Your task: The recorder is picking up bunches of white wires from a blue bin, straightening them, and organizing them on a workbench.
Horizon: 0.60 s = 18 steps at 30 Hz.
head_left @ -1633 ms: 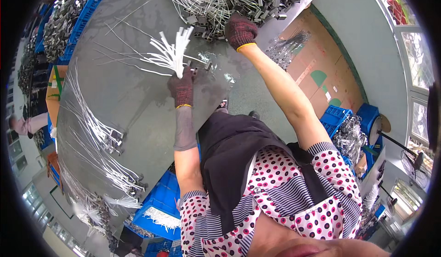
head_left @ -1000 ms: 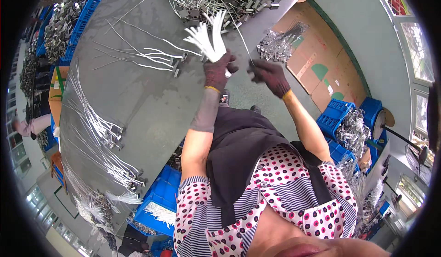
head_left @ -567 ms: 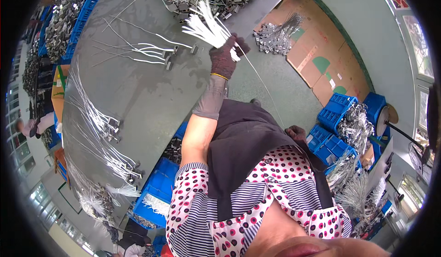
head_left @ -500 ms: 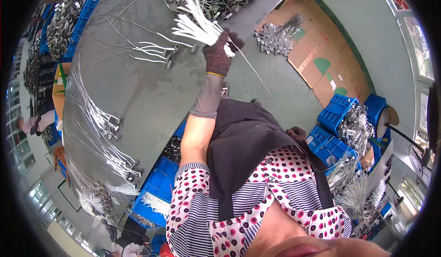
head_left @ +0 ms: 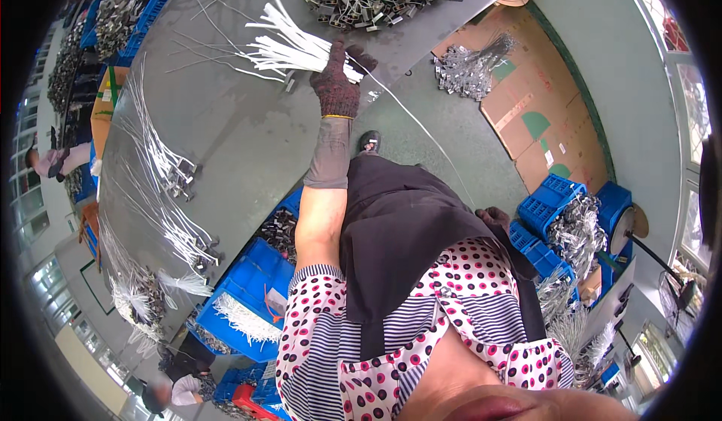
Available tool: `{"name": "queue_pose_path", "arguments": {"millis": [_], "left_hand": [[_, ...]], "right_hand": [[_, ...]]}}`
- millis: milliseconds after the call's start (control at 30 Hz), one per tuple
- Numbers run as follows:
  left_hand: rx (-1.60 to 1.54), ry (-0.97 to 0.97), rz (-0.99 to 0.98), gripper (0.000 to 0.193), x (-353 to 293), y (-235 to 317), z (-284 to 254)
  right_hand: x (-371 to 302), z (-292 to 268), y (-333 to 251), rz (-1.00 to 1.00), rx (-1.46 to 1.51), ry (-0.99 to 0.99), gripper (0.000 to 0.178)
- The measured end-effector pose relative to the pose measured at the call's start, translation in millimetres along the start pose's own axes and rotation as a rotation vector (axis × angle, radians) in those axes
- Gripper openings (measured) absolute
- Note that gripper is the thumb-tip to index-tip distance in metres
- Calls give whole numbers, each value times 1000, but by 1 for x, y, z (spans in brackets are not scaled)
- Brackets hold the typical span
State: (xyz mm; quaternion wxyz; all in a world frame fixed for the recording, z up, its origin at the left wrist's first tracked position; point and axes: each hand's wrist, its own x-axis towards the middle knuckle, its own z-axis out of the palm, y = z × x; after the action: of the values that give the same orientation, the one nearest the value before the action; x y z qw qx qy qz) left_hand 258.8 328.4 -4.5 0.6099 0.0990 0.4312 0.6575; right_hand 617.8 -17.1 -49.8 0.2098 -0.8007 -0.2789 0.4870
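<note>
Left hand [head_left: 336, 82] clutching white sleeves [head_left: 289, 51], wire [head_left: 430, 133] trailing toward right hand [head_left: 493, 217], grip unclear; sleeved wires [head_left: 160, 159] laid mid-left, apparently unsleeved wired-block heap [head_left: 376, 1] left top centre.

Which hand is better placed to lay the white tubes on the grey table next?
Probably the left hand: it grips the white tubes over the grey table. The right hand is beside the black apron, farther from the table.
</note>
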Motion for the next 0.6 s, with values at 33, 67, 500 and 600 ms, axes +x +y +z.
{"name": "queue_pose_path", "arguments": {"millis": [33, 67, 500, 600], "left_hand": [[-16, -44, -16, 31, -1, -1, -2], [-33, -78, -23, 30, -4, 2, -8], [7, -99, 15, 23, 3, 27, -40], [149, -116, -3, 20, 11, 45, -45]], "right_hand": [[5, 3, -7, 2, 0, 2, 23], [14, 6, -15, 23, -70, 3, 26], [83, 68, -142, -38, 7, -311, 34], [96, 73, -109, -159, -83, -485, 28]]}}
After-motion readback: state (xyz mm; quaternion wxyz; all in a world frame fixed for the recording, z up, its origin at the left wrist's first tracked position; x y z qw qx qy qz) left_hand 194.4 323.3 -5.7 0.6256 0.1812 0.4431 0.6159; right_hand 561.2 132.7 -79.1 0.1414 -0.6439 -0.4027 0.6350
